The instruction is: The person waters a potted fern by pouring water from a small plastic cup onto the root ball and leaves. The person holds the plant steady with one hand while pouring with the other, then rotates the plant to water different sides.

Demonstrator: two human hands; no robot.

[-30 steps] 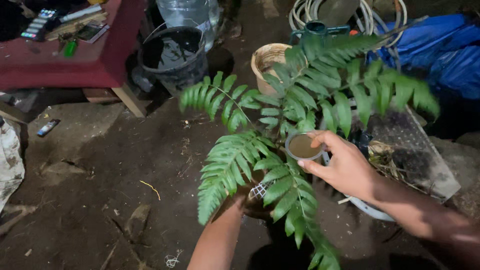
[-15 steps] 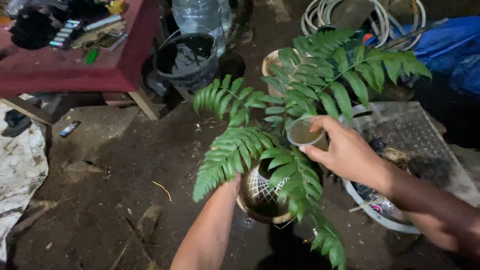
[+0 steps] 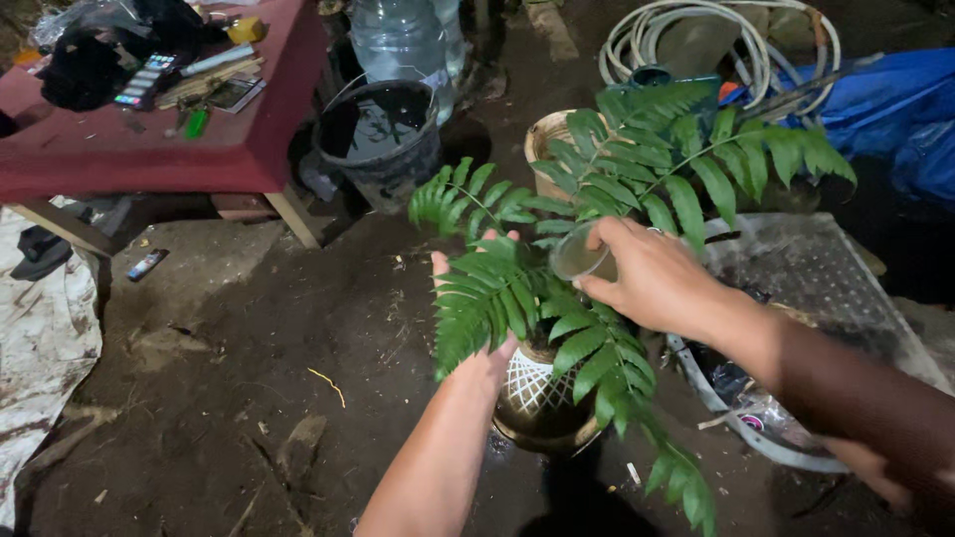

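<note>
Standing over the dirt floor [image 3: 229,398], I am looking down at the things from biggest to smallest. The red worktop [image 3: 149,149] is sitting at the upper left, carrying a dark bundle, a remote and some small clutter. A blue tarp [image 3: 885,109] is lying at the upper right, with a coiled white hose [image 3: 726,30] just beside it. A black bucket [image 3: 383,129] of water is standing near the worktop's leg, and a clear water jug [image 3: 398,35] is rising behind it. A metal mesh tray [image 3: 806,278] is resting at the right over a round basin.

The fern [image 3: 597,199] is spreading its green fronds across the middle, growing out of a dark pot [image 3: 537,398] with a white lattice pattern, which is standing on the floor below my hands.

My left hand [image 3: 477,308] is reaching under the fronds with the fingers stretched out and released, pressing the leaves aside; I cannot tell whether the palm is touching the pot's rim, since the fronds are covering it. My right hand [image 3: 647,273] is hovering above the pot, its fingers clenching round a small clear cup [image 3: 577,257], which is tipping sideways toward the plant's base.
</note>
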